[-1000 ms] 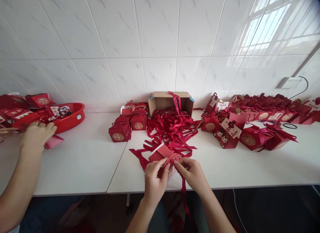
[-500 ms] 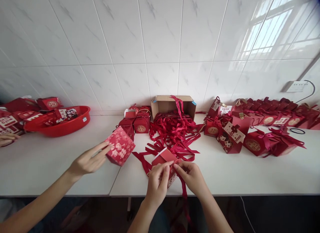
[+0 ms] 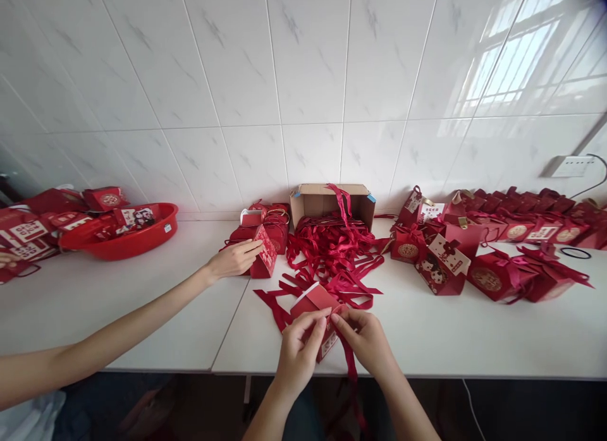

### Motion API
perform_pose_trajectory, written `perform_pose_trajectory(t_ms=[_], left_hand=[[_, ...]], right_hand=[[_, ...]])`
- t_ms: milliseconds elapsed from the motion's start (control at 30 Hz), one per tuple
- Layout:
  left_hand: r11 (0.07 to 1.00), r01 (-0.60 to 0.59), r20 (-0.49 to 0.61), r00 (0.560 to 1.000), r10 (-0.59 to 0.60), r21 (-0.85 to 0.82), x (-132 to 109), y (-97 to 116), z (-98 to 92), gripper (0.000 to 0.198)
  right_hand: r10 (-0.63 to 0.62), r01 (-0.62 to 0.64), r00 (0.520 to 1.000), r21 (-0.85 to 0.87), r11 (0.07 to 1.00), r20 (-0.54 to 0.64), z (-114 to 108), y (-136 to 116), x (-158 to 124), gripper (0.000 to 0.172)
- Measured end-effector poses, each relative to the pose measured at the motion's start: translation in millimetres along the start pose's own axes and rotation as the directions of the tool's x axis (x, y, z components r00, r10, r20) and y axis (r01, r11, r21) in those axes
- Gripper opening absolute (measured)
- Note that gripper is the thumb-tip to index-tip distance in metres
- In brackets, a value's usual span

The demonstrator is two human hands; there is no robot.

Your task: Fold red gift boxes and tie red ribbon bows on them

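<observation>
A red paper gift box [image 3: 317,297] with a white edge stands close to the front edge of the table, between my hands. My left hand [image 3: 302,343] is closed in a pinch at the box's upper side. Opposite it, my right hand [image 3: 364,340] pinches thumb to finger on a dark red ribbon [image 3: 351,360], whose tail hangs past the table edge. The fingertips nearly meet over the box and hide the part of the ribbon between them. Behind the box lies a loose heap of cut ribbons [image 3: 327,248].
A cardboard box [image 3: 303,204] lies open by the wall, ribbons spilling out. Tied gift boxes [image 3: 493,273] crowd the right side. At left is a red basin [image 3: 142,242]. A co-worker's hand [image 3: 234,259] holds a patterned red box [image 3: 266,254] beside other boxes.
The co-worker's hand has carried the patterned box away from me and rightward, to the boxes beside the cardboard box. My hands keep nearly the same pinch over the gift box.
</observation>
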State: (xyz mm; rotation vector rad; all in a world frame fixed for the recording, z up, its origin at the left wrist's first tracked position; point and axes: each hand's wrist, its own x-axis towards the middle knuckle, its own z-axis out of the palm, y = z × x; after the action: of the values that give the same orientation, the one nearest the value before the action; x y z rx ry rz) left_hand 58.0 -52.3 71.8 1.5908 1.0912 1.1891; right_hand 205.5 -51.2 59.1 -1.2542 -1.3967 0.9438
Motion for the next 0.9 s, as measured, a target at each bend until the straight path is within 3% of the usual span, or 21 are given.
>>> perform_pose_trajectory(t_ms=[167,300,400,500,667,800,900], left_hand=[[0.998,0.046,-0.017,0.999,-0.047,-0.040,2,11,-8.4,0.036],[0.998,-0.049,-0.012,0.999,0.049,-0.035,-4,32,-20.6,0.039],[0.991,-0.128,0.069,0.989,0.130,-0.032,-14,45,-26.2,0.041],[0.982,-0.188,0.092,0.978,0.188,-0.006,-25,48,-28.3,0.040],[0.966,-0.244,0.005,0.970,0.244,0.081,-22,28,-35.9,0.037],[0.940,-0.107,-0.216,0.959,0.183,0.324,0,-3,-45.1,0.030],[0.906,-0.075,-0.238,0.953,0.189,0.417,15,-23,-46.9,0.030]], right_hand=[[0.003,-0.007,0.999,-0.074,0.997,-0.050,-5,2,0,0.040],[-0.149,0.131,0.976,-0.119,0.984,-0.158,-13,-8,-3,0.031],[-0.282,0.282,0.960,0.001,0.960,-0.005,-14,-24,-9,0.029],[-0.299,0.289,0.950,0.113,0.951,0.090,-13,-36,-13,0.018],[-0.286,0.279,0.958,0.156,0.948,0.028,-23,-45,-19,0.013],[-0.326,0.332,0.943,0.203,0.921,-0.064,-46,-58,-40,0.009],[-0.401,0.431,0.902,0.257,0.865,-0.162,-61,-70,-55,0.011]])
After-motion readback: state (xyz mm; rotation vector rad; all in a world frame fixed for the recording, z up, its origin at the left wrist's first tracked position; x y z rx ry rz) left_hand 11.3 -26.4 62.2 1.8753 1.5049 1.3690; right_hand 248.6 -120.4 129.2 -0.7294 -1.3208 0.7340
